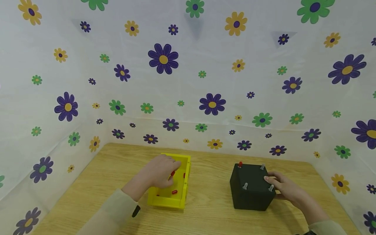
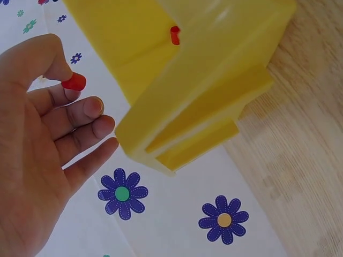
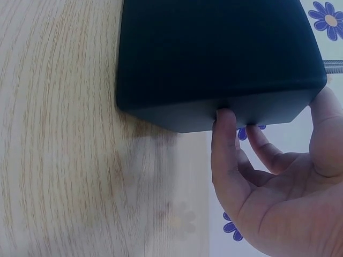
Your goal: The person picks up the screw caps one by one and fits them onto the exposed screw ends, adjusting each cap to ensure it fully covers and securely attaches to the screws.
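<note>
- My left hand [image 1: 164, 171] reached palm-down over the yellow bin [image 1: 167, 203], fingers pinching a red cap [image 2: 76, 82] against the thumb, likely because it was so small; spare red caps [image 1: 174, 192] lay inside.
- My right hand [image 1: 283, 187] had bent fingers on the black block's [image 1: 252, 192] side, thumb on its top edge, presumably steadying it on the counter [image 1: 210, 195], bolts [image 1: 245, 186] upright.
</note>
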`<state>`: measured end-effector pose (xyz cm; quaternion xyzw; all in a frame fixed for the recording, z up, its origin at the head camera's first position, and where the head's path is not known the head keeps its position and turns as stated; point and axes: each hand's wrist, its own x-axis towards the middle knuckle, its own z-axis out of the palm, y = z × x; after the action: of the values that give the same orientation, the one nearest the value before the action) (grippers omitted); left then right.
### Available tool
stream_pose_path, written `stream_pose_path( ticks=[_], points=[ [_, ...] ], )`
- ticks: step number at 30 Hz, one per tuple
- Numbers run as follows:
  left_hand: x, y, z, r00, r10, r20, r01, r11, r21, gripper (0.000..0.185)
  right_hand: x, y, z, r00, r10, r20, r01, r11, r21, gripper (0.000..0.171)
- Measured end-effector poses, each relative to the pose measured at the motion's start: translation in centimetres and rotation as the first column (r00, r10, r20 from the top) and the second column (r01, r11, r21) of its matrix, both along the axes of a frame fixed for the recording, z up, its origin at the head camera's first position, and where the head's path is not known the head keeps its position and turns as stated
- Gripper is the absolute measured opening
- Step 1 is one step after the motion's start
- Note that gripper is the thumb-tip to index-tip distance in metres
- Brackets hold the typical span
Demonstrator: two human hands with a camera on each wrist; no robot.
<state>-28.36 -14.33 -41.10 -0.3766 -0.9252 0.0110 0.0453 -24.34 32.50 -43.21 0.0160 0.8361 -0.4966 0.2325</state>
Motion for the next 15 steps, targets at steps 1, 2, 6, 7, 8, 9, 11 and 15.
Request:
stream_pose_path(
  ticks=[1,2,6,7,8,9,11,15],
  points=[
    [-0.03,0.0,-0.01,1.0,0.002,0.002,-0.002,1.0,0.002,0.022,-0.01,0.01,0.01,1.0,0.001,-0.001,-0.001,1.0,0.001,0.075],
    [-0.04,0.01,-0.03,1.0,0.004,0.005,-0.004,1.0,0.003,0.022,-0.01,0.04,0.0,1.0,0.002,0.0,-0.002,1.0,-0.002,0.074],
    [0.04,0.06,-0.01,1.0,0.016,0.025,-0.016,1.0,0.013,0.02,-0.02,0.08,0.0,1.0,0.003,0.001,-0.003,1.0,-0.007,0.073],
    [0.06,0.08,0.0,0.999,0.021,0.032,-0.021,1.0,0.014,0.02,-0.02,0.08,-0.01,1.0,0.003,0.001,-0.003,1.0,-0.008,0.073],
    [0.08,0.1,0.01,0.999,0.025,0.037,-0.026,1.0,0.015,0.02,-0.02,0.09,-0.02,1.0,0.003,0.001,-0.003,1.0,-0.009,0.073],
    [0.11,0.13,0.04,0.999,0.032,0.043,-0.032,0.999,0.014,0.021,-0.02,0.09,-0.02,1.0,0.004,0.0,-0.004,1.0,-0.009,0.073],
    [0.16,0.2,0.11,0.997,0.048,0.059,-0.048,0.999,0.011,0.022,-0.05,0.1,-0.04,1.0,0.003,0.0,-0.003,1.0,-0.009,0.073],
    [0.19,0.34,0.12,0.992,0.086,0.095,-0.086,0.996,-0.007,0.026,-0.12,0.11,-0.06,1.0,0.003,0.002,-0.003,1.0,-0.011,0.073]
  ],
)
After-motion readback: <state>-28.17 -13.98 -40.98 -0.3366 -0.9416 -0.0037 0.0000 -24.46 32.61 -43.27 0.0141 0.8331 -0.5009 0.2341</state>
